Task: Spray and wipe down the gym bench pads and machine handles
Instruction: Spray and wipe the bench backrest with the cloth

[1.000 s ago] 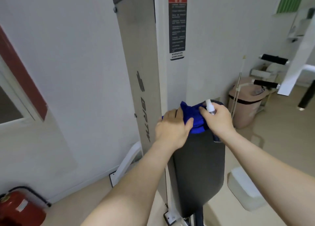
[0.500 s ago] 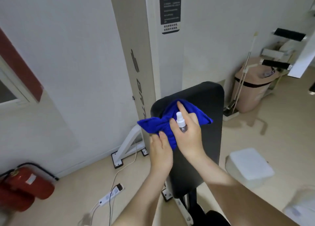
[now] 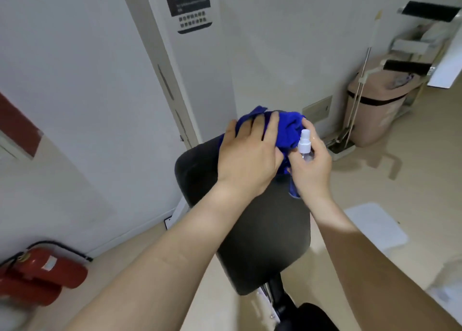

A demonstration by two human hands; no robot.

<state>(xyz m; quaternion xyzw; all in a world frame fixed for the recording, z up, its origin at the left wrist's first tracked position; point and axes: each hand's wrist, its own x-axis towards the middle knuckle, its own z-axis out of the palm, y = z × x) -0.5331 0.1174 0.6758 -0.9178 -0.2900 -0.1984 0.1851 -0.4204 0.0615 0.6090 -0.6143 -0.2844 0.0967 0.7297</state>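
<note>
Black bench pad (image 3: 262, 230) by the wall, red fire extinguisher (image 3: 42, 273) on the floor at 8 o'clock. The left hand (image 3: 250, 155) presses a blue cloth (image 3: 287, 128) flat-fingered onto the pad's top; the right hand (image 3: 312, 165) is curled round a small spray bottle (image 3: 305, 148).

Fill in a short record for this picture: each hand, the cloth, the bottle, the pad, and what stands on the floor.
Left hand: lies fairly flat on the blue cloth, pressing it onto the pad's top
Right hand: holds the spray bottle upright, right beside the cloth
Pad: black, its top edge under the cloth
Floor: red fire extinguisher lying at left; pink bin at right
</note>
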